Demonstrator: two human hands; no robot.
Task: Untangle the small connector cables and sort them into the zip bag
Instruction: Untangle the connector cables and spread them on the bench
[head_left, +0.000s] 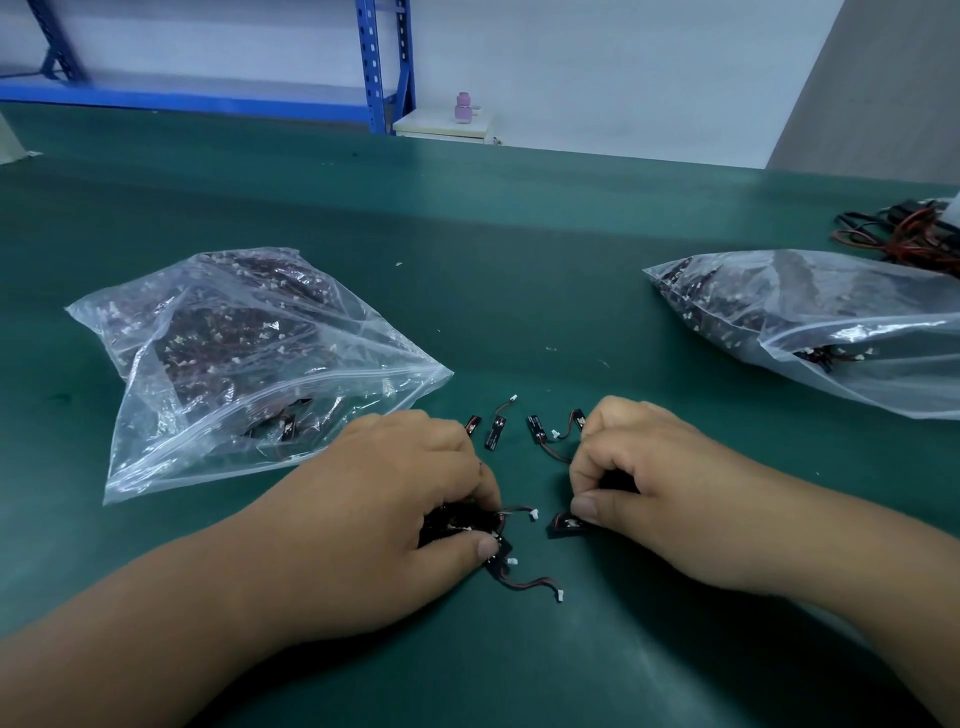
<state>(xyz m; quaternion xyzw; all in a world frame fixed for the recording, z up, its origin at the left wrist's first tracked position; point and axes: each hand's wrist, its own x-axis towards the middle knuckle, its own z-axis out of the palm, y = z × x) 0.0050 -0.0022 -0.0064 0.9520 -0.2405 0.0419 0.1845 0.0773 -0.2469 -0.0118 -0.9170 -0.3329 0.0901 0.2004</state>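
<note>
Tabletop (519, 234) green; blue rack (371, 62), perhaps steel.

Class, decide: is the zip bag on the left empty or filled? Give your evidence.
Filled: the left zip bag shows heaped dark cables through its clear plastic.

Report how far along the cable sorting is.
Done: the left zip bag and the right zip bag already hold many cables; which one holds the sorted ones I cannot tell. In hand: the left hand grips a tangled clump, and the right hand pinches a connector cable. Left: that clump, plus a few separated cables lying on the green mat.
</note>
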